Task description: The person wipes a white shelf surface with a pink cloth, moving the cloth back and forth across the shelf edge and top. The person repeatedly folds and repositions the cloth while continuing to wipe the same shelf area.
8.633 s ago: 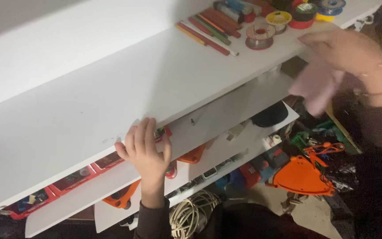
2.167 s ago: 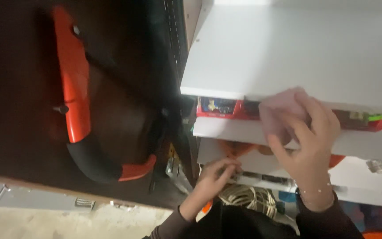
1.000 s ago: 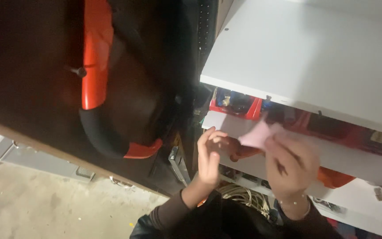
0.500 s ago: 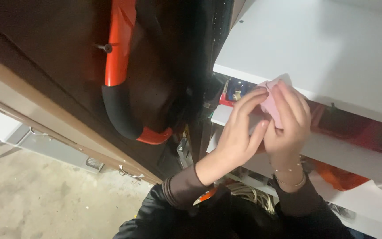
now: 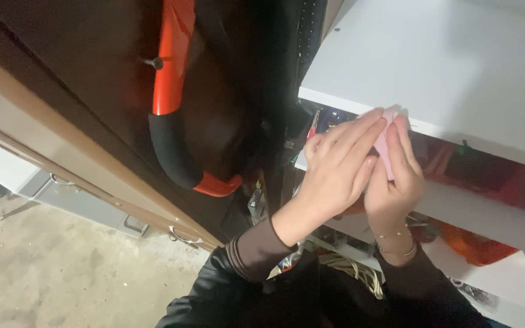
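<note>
My left hand (image 5: 335, 167) and my right hand (image 5: 396, 176) are pressed together in front of the white shelving, with a small pale pink cloth (image 5: 387, 124) held between them. Only the cloth's top edge and a strip between the fingers show; the rest is hidden by my palms. Both hands sit just below the front edge of the top white shelf (image 5: 445, 67). Thin bracelets circle my right wrist.
To the left hangs an orange and black tool handle (image 5: 174, 109) on a dark panel. Lower white shelves (image 5: 487, 206) carry red bins and orange items. A coil of pale cord (image 5: 353, 270) lies below. Concrete floor (image 5: 62, 273) at lower left.
Over the last second my left hand came up to the cloth and closed against my right hand. The cloth is now more covered by both palms, slightly higher and further right.
</note>
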